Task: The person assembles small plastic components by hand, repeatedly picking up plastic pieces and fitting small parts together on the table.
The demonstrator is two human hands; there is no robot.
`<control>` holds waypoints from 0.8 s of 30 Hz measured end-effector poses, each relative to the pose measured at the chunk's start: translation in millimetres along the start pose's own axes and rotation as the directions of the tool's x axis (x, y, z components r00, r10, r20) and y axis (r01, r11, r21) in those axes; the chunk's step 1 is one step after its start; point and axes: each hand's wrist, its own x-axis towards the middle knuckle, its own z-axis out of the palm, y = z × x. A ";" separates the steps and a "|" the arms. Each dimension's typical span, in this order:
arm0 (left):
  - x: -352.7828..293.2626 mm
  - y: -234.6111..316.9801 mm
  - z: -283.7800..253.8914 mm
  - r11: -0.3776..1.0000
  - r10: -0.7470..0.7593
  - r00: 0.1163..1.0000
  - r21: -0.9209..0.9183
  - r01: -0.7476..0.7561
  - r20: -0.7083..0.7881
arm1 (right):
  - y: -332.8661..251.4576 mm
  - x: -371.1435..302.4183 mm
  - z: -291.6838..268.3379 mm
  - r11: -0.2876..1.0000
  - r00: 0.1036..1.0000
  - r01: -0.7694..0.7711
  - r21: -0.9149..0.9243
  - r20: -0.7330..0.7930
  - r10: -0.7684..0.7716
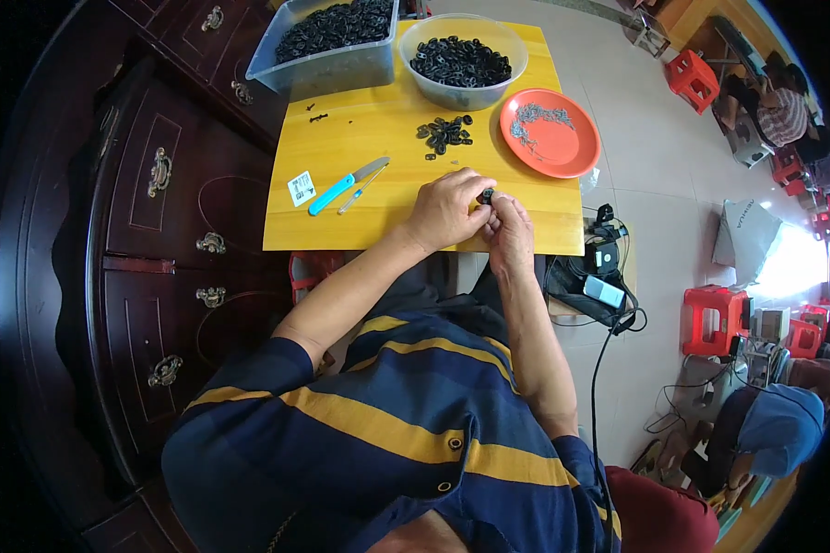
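Note:
My left hand (443, 210) and my right hand (510, 230) meet over the front part of a yellow table (397, 226). Between their fingertips is a small black oval part (487, 196), pinched from both sides. Its fine detail is too small to make out. Just beyond my hands lies a loose pile of similar black oval parts (445, 136). To the right of that pile, an orange-red plate (563, 157) carries many tiny silvery metal pieces (537, 118).
At the back stand a bluish plastic bin (341, 72) and a round clear tub (466, 92), both full of black parts. A turquoise-handled knife (332, 194), a thin pen-like tool (352, 197) and a white label (301, 189) lie left. Dark drawers (161, 203) border the left.

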 end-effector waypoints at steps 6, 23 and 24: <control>1.6 -0.6 0.4 1.000 0.002 1.000 0.003 -0.002 0.007 | 1.2 1.9 -2.6 1.000 1.000 -0.011 0.028 0.011 0.011; 1.8 -2.9 0.2 1.000 0.010 0.999 0.014 -0.010 -0.045 | 11.9 10.6 -1.1 0.997 1.000 0.013 0.079 -0.008 -0.013; 2.0 -3.0 0.5 1.000 0.017 0.998 0.014 -0.016 -0.060 | 12.5 10.6 -0.3 0.995 1.000 0.029 0.094 -0.005 -0.029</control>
